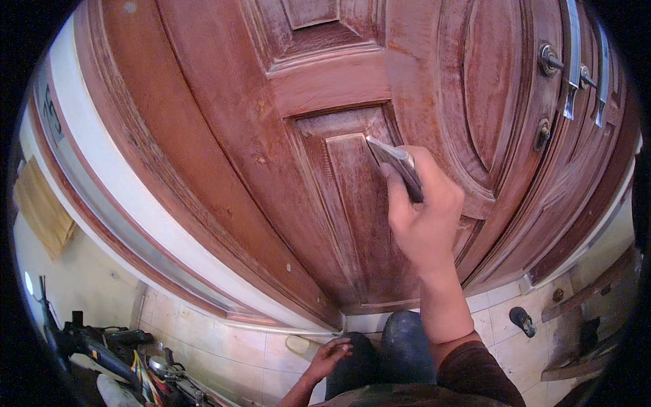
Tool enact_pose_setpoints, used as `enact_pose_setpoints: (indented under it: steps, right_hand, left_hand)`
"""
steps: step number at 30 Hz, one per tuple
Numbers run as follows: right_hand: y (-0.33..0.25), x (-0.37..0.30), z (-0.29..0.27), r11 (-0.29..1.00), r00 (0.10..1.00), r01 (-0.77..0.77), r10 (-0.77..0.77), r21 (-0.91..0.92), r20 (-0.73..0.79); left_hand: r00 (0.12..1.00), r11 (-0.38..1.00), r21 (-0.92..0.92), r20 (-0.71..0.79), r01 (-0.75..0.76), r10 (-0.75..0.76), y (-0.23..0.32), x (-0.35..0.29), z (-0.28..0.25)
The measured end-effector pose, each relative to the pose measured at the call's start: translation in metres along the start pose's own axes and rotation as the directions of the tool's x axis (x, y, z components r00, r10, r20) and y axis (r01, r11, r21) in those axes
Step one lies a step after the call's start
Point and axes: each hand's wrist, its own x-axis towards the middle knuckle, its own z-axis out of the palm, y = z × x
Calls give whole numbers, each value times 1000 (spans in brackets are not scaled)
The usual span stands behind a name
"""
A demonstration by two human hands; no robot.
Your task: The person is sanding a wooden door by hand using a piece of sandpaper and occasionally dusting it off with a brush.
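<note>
In front of me stands a reddish-brown panelled wooden door (pixel 285 163) with pale, worn patches. My right hand (pixel 430 203) is closed round a thin folded sheet that looks like sandpaper (pixel 397 157), pale on one face and dark on the other. Its tip lies at the upper edge of a rectangular raised panel (pixel 359 197); whether it presses on the wood I cannot make out. Low down by my knee, my left hand (pixel 330 356) is held away from the door, its fingers apart with nothing in them.
Metal handles (pixel 571 68) and a knob (pixel 549 60) stick out at the door's right. Handlebars with cables (pixel 102 353) stand at the lower left, near a hanging yellowish cloth (pixel 44 203). A dark sandal (pixel 522 321) lies on the tiled floor beside wooden boards (pixel 590 292).
</note>
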Motion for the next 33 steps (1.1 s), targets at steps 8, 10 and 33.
enact_pose_setpoints:
  steps: [8,10,33]
  right_hand:
    - [-7,10,5,999,999,-45,45,0,2]
    - [0,-2,7,993,997,53,-59,-107,-53]
    - [35,-13,-10,982,982,171,-164,-85,90]
  left_hand:
    - [1000,996,-87,16,26,-25,-28,-3,5]
    - [998,992,-109,14,56,-55,-27,0,11]
    - [997,999,-45,-81,15,-19,-14,24,44]
